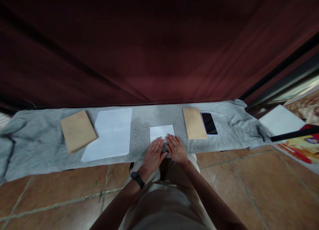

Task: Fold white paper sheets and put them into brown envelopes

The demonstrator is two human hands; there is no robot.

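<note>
A small white sheet of paper (159,131), which looks folded, lies in front of me on the grey cloth (143,118). My left hand (154,153) rests flat on its near left part, fingers stretched forward. Beside it, my right hand (176,149) presses on the near right part, also with fingers extended. The two thumbs come close together near the paper's front edge. The hands cover that near edge, so its fold cannot be made out.
To the left lie a stack of white paper (109,133) and brown envelopes (78,130). On the right, a brown envelope (195,123) sits next to a phone (209,123). A dark red curtain (154,57) hangs behind. Farther right is another white sheet (281,120).
</note>
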